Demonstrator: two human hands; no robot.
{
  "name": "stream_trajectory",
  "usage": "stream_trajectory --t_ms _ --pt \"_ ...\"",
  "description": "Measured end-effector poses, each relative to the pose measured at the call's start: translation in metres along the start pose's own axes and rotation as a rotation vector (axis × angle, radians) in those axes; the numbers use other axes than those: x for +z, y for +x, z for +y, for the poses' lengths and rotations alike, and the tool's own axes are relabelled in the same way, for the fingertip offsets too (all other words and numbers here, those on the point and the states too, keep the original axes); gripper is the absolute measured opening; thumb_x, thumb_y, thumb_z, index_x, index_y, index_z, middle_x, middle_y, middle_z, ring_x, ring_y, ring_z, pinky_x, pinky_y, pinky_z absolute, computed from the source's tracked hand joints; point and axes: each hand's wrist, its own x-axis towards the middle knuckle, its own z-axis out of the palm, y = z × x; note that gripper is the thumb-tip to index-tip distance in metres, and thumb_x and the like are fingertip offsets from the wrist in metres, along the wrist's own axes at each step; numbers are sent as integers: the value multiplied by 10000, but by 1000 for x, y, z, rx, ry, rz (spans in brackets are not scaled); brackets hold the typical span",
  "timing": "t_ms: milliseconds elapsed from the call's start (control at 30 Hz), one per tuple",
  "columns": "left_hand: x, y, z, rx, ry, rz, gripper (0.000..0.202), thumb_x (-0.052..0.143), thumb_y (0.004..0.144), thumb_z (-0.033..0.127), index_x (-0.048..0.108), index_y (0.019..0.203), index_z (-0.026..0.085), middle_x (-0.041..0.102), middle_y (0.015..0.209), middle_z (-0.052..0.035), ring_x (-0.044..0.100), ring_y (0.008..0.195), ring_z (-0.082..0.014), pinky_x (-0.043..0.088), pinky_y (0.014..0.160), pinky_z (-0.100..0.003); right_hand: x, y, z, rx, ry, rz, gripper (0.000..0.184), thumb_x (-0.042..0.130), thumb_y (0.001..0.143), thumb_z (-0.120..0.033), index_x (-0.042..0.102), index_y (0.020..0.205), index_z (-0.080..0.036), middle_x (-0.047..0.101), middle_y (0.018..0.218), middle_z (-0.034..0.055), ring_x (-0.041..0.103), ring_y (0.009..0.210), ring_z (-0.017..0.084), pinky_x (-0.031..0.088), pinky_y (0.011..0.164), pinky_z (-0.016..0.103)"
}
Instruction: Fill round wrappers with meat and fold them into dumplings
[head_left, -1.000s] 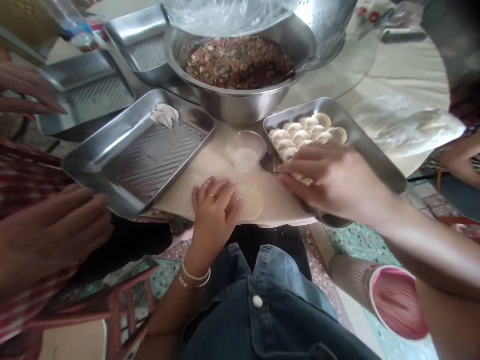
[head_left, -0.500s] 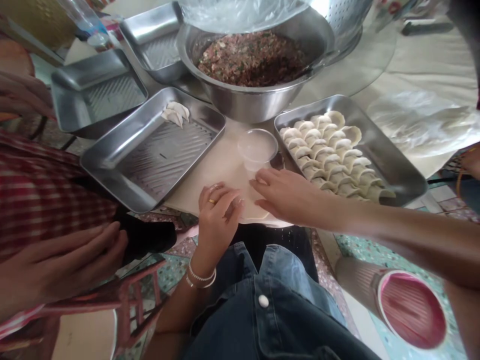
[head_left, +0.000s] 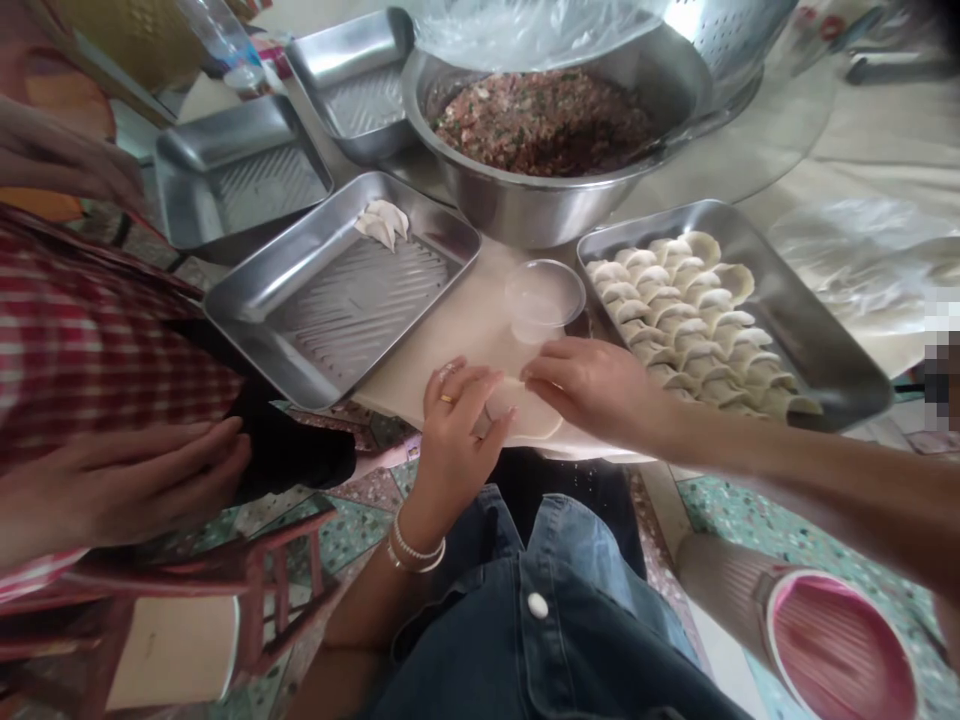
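Note:
My left hand (head_left: 457, 430), with a ring on one finger, rests bent fingers on the left edge of a round dumpling wrapper (head_left: 534, 418) at the table's near edge. My right hand (head_left: 592, 385) reaches in from the right, and its fingertips pinch the wrapper's far edge. Just beyond the hands stands a small clear plastic cup (head_left: 544, 297). To the right, a steel tray (head_left: 825, 350) holds several rows of folded dumplings (head_left: 690, 310). A big steel bowl (head_left: 525, 210) of minced filling (head_left: 547, 120) sits behind.
A steel tray (head_left: 300, 330) on the left holds two dumplings (head_left: 382, 222); two more trays (head_left: 240, 180) lie behind it. Another person's hand (head_left: 120, 480) and red checked sleeve (head_left: 90, 350) are at left. A ribbed pink container (head_left: 840, 650) and a red stool (head_left: 277, 570) stand below.
My right hand left the dumpling tray and came left onto the wrapper beside my left hand. The view shifted, so everything sits further right.

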Motion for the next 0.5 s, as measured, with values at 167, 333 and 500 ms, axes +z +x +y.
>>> stream_trajectory --t_ms 167,333,500 --pt "-4 3 -1 31 -161 -100 390 672 835 262 599 1212 195 652 1229 -109 511 1303 -264 416 1102 -522 -20 -19 -12 -248 60 199 206 467 952 -226 664 945 -166 646 846 43 589 784 159 443 671 308" --pt "-18 8 10 -1 -526 -221 255 609 871 186 693 1103 248 683 1239 -54 614 1202 -212 497 1048 -416 -48 -36 -27 -317 162 248 243 465 953 -194 658 1098 -217 683 914 41 618 839 143 507 710 300" --pt "-20 10 26 -345 -761 -244 311 557 916 332 671 1197 264 728 1139 -37 681 1065 -220 559 939 -383 -77 -25 -6 -169 206 445 195 565 912 -308 671 1068 -259 706 926 20 642 763 145 538 669 300"
